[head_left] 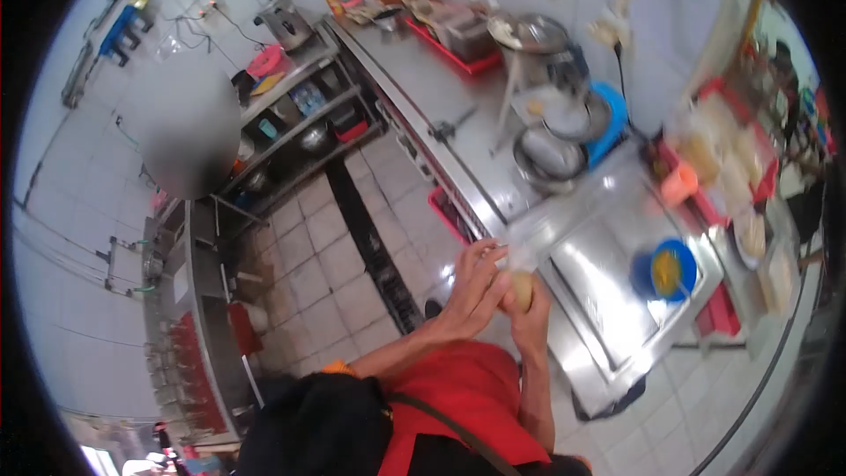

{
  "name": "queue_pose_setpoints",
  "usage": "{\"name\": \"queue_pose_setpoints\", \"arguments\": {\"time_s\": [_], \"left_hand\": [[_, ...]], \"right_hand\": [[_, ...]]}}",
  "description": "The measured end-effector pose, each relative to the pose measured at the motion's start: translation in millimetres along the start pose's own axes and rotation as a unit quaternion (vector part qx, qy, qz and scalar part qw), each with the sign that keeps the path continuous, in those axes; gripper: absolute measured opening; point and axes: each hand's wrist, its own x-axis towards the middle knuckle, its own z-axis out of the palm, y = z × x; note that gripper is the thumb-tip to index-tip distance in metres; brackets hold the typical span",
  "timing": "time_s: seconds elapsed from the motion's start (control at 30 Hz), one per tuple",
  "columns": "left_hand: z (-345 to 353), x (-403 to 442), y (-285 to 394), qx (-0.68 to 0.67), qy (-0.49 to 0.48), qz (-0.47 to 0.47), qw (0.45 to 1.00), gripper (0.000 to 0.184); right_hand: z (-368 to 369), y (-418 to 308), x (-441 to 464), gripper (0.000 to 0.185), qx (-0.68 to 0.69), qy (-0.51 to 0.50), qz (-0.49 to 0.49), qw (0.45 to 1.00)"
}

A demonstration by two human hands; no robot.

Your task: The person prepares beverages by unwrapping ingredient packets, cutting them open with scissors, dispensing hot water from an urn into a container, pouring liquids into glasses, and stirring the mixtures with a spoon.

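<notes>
A person's right hand, fingers curled, holds a pale, rounded lump beside the metal tabletop, the left hand loosely open alongside the lump, the handling apparently under way but unfinished.

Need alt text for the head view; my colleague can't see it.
A person in a red apron holds a pale lump in the right hand, the left hand close beside it. To the right, a blue cup with yellow contents stands on a steel worktop.
</notes>
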Motion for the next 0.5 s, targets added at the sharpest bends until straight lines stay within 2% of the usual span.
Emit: {"name": "queue_pose_setpoints", "arguments": {"time_s": [0.03,0.1,0.13,0.2,0.23,0.27,0.33,0.4,0.47,0.5], "left_hand": [[-28,10,-7,0.078,0.043,0.038,0.995,0.054],[-87,22,-29,0.132,0.044,0.169,0.976,0.056],[-120,33,-35,0.14,0.059,0.19,0.97,0.056],[-170,35,-44,0.27,-0.154,0.254,0.916,0.056],[-187,37,-61,0.271,-0.14,0.259,0.916,0.056],[-207,37,-82,0.278,-0.17,0.234,0.916,0.052],[-235,35,-111,0.285,-0.2,0.208,0.914,0.049],[-261,35,-138,0.314,-0.214,0.118,0.917,0.038],[-279,37,-165,0.319,-0.19,0.099,0.923,0.035],[-286,37,-179,0.316,-0.171,0.074,0.93,0.032]], "right_hand": [[15,12,15,0.04,0.0,-0.016,0.004,1.0],[59,7,33,0.038,0.011,-0.051,0.0,0.999],[80,16,46,0.038,-0.001,-0.06,-0.004,0.998],[114,37,60,0.038,-0.023,-0.077,-0.005,0.997],[128,46,73,0.042,-0.074,-0.125,-0.016,0.989],[145,51,88,0.045,-0.128,-0.171,-0.025,0.977],[178,44,108,0.048,-0.127,-0.203,-0.021,0.971],[208,43,131,0.052,-0.118,-0.228,-0.019,0.966],[231,51,158,0.056,-0.155,-0.278,-0.01,0.948],[241,64,173,0.058,-0.125,-0.306,0.018,0.943]]}}
